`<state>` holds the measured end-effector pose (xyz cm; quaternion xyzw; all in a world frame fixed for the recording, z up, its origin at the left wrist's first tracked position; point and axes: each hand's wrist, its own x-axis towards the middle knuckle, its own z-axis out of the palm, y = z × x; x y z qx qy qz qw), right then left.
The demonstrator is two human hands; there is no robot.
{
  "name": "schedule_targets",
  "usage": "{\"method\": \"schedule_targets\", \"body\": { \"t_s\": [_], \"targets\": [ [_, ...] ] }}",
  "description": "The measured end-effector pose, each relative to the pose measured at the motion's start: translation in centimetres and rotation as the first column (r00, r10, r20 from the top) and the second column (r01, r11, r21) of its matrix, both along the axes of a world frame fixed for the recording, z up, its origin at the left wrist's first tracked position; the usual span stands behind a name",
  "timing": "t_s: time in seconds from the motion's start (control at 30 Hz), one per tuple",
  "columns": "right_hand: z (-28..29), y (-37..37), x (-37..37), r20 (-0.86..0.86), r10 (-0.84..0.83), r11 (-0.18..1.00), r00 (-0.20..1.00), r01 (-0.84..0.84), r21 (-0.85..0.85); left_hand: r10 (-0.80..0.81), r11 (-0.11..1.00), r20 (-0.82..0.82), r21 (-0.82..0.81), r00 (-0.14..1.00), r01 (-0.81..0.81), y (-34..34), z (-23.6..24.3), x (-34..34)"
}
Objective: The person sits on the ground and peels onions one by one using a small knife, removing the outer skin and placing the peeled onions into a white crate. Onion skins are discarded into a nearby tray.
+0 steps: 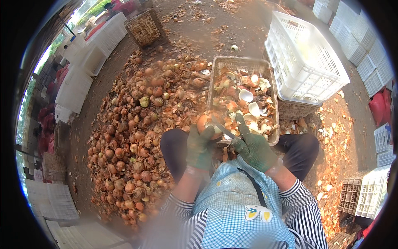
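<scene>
My left hand (199, 147), in a green work glove, is closed around a brown-skinned onion (204, 121) above the near left corner of a dirty plastic crate (211, 85). A knife (224, 130) is in my gloved right hand (253, 151), its blade reaching across to the onion. The thumb and forefinger on that side stand partly apart, while the other fingers close on the handle, which is mostly hidden. Below both hands, the crate holds onion peels (232, 106) and several pale cut pieces (246, 95).
A large heap of onions (124, 153) covers the ground at my left. To the right, a white crate (304, 79) rests on a brown crate (292, 109). Another brown crate (145, 28) stands beyond the heap. White crates (352, 35) and red sacks (379, 106) line the far right.
</scene>
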<state>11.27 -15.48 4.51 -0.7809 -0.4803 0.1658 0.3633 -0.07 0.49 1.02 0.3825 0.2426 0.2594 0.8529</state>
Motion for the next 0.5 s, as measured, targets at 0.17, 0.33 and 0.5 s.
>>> {"method": "schedule_targets", "body": {
  "t_s": [0.17,0.33,0.5],
  "targets": [
    [-4.6,1.8,-0.9,-0.092,-0.069,0.979,0.993,0.085,0.184,0.134,0.964,-0.299,0.261,0.945,-0.054,-1.9,2.7,1.1],
    [-6.6,3.9,-2.3,-0.399,-0.222,0.862,0.89,0.371,0.347,0.259,0.882,-0.374,0.468,0.89,-0.059,-2.8,3.9,2.2],
    [-3.2,3.8,-2.6,-0.943,-0.114,0.85,0.311,0.523,0.07,0.176,0.898,-0.282,0.438,0.943,-0.036,0.0,0.3,2.3]
  ]
}}
